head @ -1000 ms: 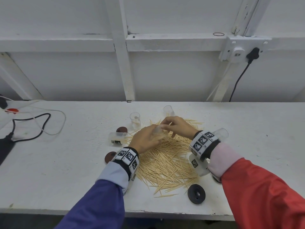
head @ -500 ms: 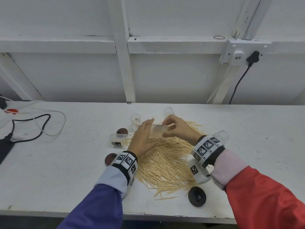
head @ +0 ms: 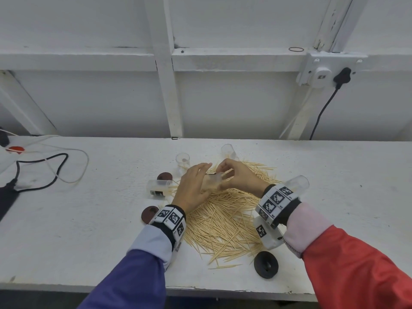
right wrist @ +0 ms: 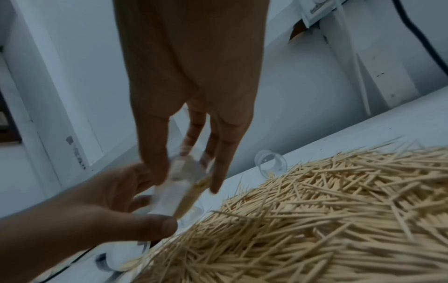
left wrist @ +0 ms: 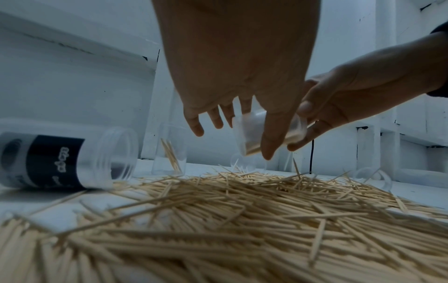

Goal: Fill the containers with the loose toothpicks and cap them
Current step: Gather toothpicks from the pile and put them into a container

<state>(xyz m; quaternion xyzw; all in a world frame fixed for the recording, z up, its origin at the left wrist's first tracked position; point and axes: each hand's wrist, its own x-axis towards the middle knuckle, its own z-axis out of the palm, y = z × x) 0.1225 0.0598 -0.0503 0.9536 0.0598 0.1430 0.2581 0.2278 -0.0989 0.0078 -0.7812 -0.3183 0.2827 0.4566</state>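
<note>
No writing can be made out with certainty. The clear container (left wrist: 65,159) lying on its side just left of the toothpick pile (left wrist: 242,220) wears a dark label (left wrist: 57,160) with a line of pale lettering running along it, but the letters are too blurred to spell out. In the head view the same container (head: 159,187) shows only a dark patch near its base. The wristbands (head: 275,200) above the pile carry black-and-white square code markers, patterns rather than words.
</note>
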